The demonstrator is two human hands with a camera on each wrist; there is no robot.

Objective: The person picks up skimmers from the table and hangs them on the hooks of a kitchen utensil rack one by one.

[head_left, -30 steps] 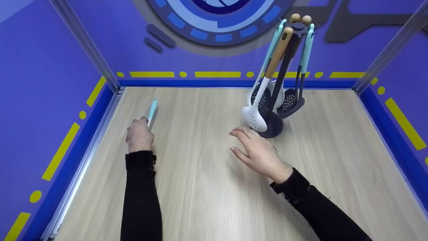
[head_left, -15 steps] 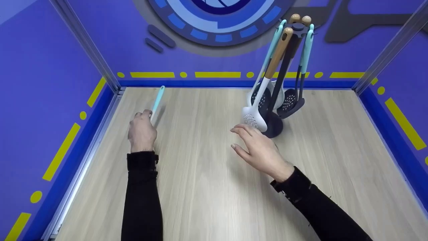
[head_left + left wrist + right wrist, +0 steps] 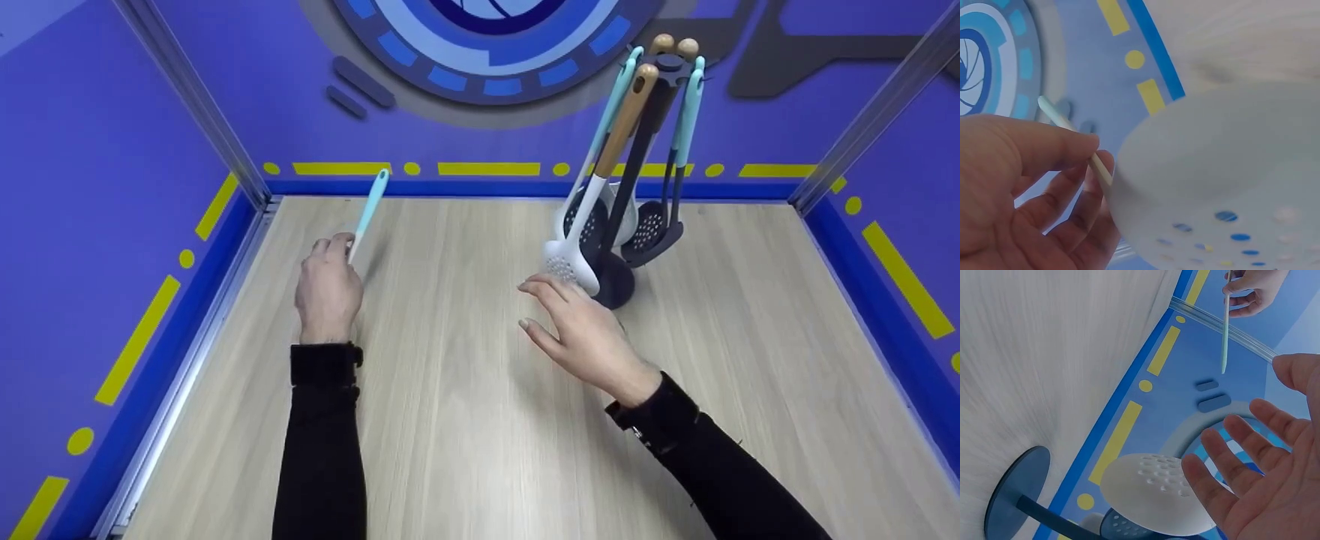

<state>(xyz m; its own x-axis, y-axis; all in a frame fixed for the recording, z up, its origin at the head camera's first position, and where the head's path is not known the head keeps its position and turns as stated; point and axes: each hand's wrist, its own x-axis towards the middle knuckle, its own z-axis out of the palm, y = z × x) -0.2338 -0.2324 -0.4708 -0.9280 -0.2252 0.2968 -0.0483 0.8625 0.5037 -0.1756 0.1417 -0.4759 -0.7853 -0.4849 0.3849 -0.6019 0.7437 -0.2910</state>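
My left hand [image 3: 334, 259] pinches the stem of a slotted spoon just below its teal handle [image 3: 370, 204], held off the wooden table [image 3: 465, 420] at the left. In the left wrist view its white perforated head [image 3: 1219, 185] fills the frame beside my curled fingers [image 3: 1044, 191]. My right hand [image 3: 547, 307] hovers open, fingers spread, just in front of the dark utensil stand [image 3: 616, 283] and touches nothing. A white slotted spoon [image 3: 570, 266] hangs from the stand right by those fingertips [image 3: 1196, 464].
The stand carries several more hanging utensils with teal, wooden and dark handles [image 3: 637, 112]. Purple walls with yellow marks [image 3: 487, 168] close in the table at the back and both sides, with metal corner posts [image 3: 195, 105].
My left hand has lifted the teal-handled spoon and moved it forward and slightly right, so the handle now points up toward the back wall. The right hand has barely shifted.
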